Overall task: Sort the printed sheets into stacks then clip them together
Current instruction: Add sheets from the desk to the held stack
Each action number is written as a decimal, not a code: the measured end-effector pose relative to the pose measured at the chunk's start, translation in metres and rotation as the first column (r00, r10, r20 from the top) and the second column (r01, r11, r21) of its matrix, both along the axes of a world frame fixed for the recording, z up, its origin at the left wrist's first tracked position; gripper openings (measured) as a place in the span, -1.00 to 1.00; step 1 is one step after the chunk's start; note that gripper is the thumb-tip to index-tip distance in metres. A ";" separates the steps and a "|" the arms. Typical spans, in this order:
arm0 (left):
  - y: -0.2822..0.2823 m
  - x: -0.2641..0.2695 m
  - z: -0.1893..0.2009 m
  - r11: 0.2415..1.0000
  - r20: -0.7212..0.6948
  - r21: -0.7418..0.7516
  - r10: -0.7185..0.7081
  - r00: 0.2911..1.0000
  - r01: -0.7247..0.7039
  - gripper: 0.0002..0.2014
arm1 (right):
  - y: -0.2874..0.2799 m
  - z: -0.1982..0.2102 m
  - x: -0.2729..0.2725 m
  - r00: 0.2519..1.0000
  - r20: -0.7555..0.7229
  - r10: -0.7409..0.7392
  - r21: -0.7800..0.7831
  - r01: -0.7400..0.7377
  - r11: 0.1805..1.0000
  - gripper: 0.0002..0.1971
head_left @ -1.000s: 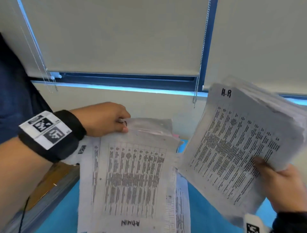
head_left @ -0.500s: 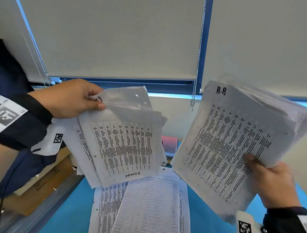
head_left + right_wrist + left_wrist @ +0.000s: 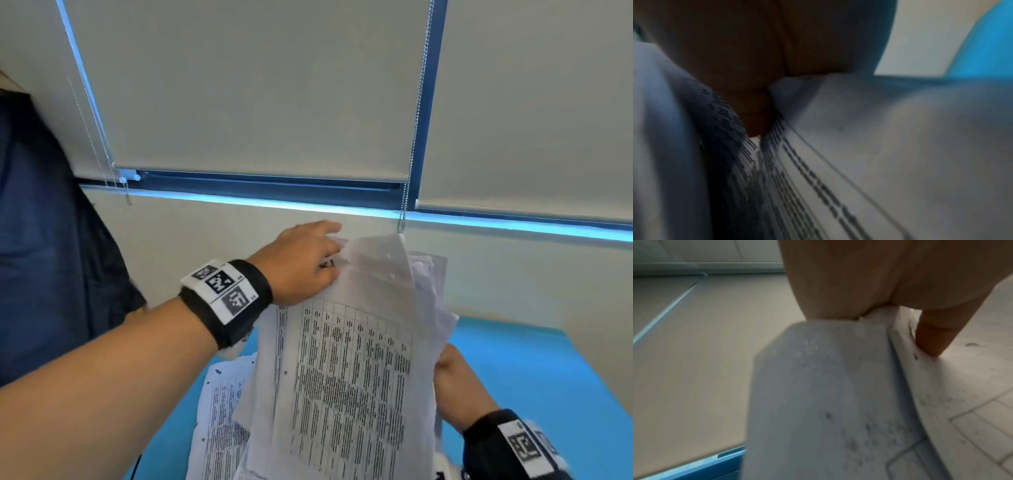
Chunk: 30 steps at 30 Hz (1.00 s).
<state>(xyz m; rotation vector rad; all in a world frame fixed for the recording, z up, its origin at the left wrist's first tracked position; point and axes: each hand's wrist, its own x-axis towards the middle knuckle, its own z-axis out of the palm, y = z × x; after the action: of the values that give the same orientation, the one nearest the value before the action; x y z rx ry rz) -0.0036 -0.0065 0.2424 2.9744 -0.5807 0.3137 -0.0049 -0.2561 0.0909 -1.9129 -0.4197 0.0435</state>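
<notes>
A thick bundle of printed sheets (image 3: 349, 383) with dense table text stands tilted above the blue table (image 3: 534, 370). My left hand (image 3: 308, 263) pinches its top left corner, thumb under and fingers over, as the left wrist view shows on the paper stack (image 3: 818, 402). My right hand (image 3: 455, 380) grips the bundle's right edge from behind, mostly hidden by the paper. In the right wrist view a finger sits between printed sheets (image 3: 838, 178). More printed sheets (image 3: 222, 411) lie flat on the table at the lower left.
A cream wall (image 3: 205, 233) and a window with lowered roller blinds (image 3: 260, 89) stand right behind the table. Bead chains (image 3: 411, 154) hang by the frame. A person's dark blue clothing (image 3: 44, 240) fills the left side.
The two separately held stacks have come together into one bundle in front of me. My left hand moved right and down with its sheets; my right hand dropped lower behind the paper.
</notes>
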 end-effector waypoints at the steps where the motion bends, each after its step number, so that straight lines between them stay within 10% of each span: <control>1: -0.001 0.001 -0.002 1.000 0.001 0.005 0.000 1.000 0.000 -0.69 | 0.001 0.001 -0.003 0.999 -0.027 0.023 0.021 -0.022 1.000 -0.77; 8: 0.003 0.005 -0.014 0.998 -0.002 0.052 0.035 0.999 -0.035 -0.83 | 0.007 -0.001 -0.013 0.991 -0.105 0.086 0.132 -0.072 0.989 -0.83; 13: 0.011 0.004 -0.013 0.999 0.016 0.020 0.029 0.999 -0.029 -0.83 | 0.003 -0.011 -0.006 0.938 -0.234 0.257 0.522 -0.102 0.847 0.02; 22: 0.021 -0.006 -0.016 0.977 0.008 -0.211 -0.030 1.000 0.031 -0.79 | 0.020 -0.009 -0.002 0.990 -0.112 -0.085 0.228 0.109 0.968 -0.91; 25: 0.051 -0.008 -0.030 0.805 0.025 -0.593 0.008 1.000 0.009 -0.57 | 0.017 -0.016 -0.001 0.983 -0.120 -0.138 0.220 0.162 0.962 -0.92; 28: 0.077 -0.015 -0.068 0.299 -0.098 -0.949 0.023 0.995 -0.100 -0.12 | 0.015 -0.022 -0.001 0.971 -0.193 -0.142 0.305 0.198 0.931 -0.84; 30: 0.078 -0.022 -0.105 0.154 -0.213 -0.968 -0.069 0.975 -0.200 0.07 | 0.017 -0.022 -0.001 0.967 -0.213 -0.139 0.331 0.206 0.921 -0.83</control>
<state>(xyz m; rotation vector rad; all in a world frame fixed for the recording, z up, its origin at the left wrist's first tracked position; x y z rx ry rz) -0.0253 0.0713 0.1375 1.6184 -0.0654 0.2283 -0.0057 -0.2395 0.0692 -1.5684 -0.1181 0.0279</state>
